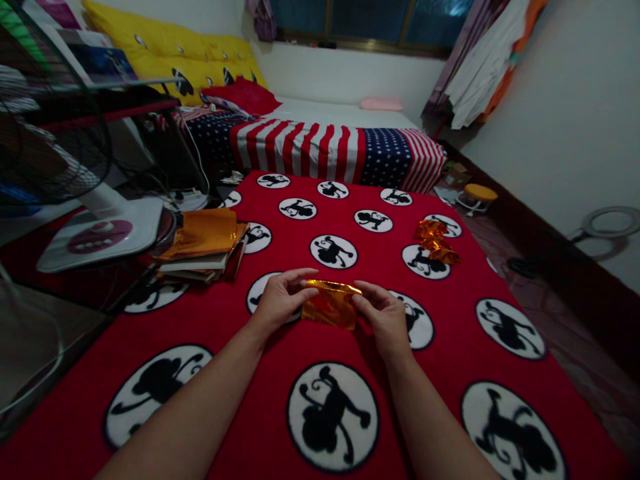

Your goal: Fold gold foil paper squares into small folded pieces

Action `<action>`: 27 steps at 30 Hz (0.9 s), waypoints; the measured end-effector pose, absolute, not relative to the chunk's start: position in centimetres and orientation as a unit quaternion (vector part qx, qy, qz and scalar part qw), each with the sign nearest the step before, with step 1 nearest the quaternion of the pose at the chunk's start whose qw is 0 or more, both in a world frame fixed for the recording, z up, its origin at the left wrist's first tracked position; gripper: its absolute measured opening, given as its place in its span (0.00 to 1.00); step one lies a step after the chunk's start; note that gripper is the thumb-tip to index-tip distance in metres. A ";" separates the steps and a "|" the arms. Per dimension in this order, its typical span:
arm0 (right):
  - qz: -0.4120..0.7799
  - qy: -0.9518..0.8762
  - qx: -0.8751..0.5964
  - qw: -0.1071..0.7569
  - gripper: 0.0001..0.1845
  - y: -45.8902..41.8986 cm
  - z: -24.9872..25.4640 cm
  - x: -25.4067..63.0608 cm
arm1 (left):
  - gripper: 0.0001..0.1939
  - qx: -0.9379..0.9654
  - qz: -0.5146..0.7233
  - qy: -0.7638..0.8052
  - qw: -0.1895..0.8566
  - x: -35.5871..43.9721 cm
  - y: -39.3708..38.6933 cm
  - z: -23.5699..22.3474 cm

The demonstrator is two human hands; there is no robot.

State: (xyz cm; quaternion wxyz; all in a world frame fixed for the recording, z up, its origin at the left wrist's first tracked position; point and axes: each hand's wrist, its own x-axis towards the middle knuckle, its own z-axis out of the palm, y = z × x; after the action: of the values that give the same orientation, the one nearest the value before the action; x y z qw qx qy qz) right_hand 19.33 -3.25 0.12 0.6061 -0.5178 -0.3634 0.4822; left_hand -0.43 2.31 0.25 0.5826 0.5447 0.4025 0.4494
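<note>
A sheet of shiny gold foil paper (330,308) is held between my two hands above the red blanket, its far edge rolled or folded over. My left hand (284,300) pinches the sheet's left end with thumb and fingers. At the other end, my right hand (384,313) grips the paper the same way. A stack of gold paper (203,233) lies to the left on the blanket, with whitish sheets under it. Over on the right rest several folded gold foil pieces (436,241).
The red blanket (325,347) with black-and-white monkey circles spreads beneath everything. On the left a fan base (103,233) stands beside the stack. Behind is a bed with a star-and-stripe cover (300,148). A yellow-topped stool (480,193) stands on the floor at right.
</note>
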 end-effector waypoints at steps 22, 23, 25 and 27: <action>0.487 -0.430 -0.468 0.599 0.18 -3.1 0.2 19.7 | 0.07 0.648 0.421 0.375 0.511 -0.6 2.2 0.6; 0.492 -0.436 -0.459 0.597 0.20 -3.1 0.2 19.7 | 0.07 0.650 0.423 0.373 0.510 -0.5 2.2 0.7; 0.505 -0.446 -0.443 0.591 0.24 -3.1 0.3 19.7 | 0.06 0.653 0.425 0.368 0.507 -0.5 2.1 0.7; 0.514 -0.453 -0.437 0.583 0.26 -3.1 0.3 19.7 | 0.06 0.659 0.424 0.369 0.499 -0.5 2.1 0.7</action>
State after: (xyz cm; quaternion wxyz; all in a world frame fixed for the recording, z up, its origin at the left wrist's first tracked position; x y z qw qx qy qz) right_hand 19.68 -3.06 0.33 0.5829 -0.4368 -0.4529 0.5142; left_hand -0.50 2.09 0.70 0.4993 0.6593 0.3694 0.4238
